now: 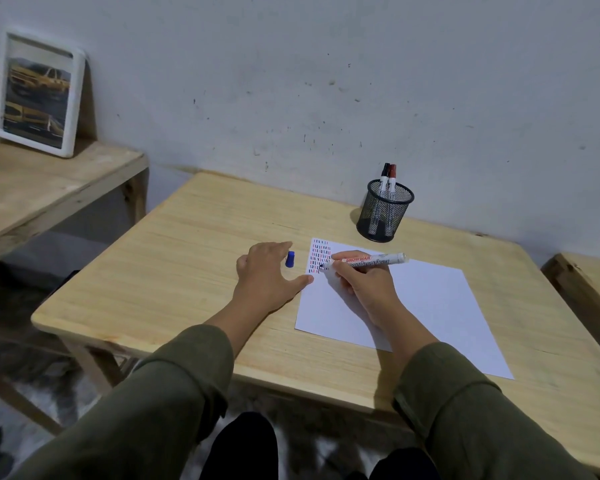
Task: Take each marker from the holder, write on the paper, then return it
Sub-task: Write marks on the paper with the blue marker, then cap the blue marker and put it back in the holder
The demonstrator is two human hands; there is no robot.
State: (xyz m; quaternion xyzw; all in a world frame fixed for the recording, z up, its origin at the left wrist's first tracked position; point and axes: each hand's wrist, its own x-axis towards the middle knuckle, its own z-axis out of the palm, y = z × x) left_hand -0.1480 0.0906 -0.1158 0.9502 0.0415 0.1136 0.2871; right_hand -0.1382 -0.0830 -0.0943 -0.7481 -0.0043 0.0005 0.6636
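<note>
A white sheet of paper point(426, 299) lies on the wooden table point(187, 244), with rows of short blue, red and black strokes at its top left corner. My right hand point(364, 285) grips a white marker point(371, 260), its tip touching the paper among the strokes. The marker's blue cap point(290, 259) lies on the table just left of the paper. My left hand point(269, 275) rests flat on the table beside the cap, fingers spread, thumb at the paper's edge. A black mesh holder point(384, 211) behind the paper holds two capped markers point(388, 178).
The table stands against a scuffed white wall. A lower wooden bench point(42, 188) at the left carries a white-framed picture point(37, 95). Another wooden surface point(589, 282) shows at the right edge. My knees are below the table's near edge.
</note>
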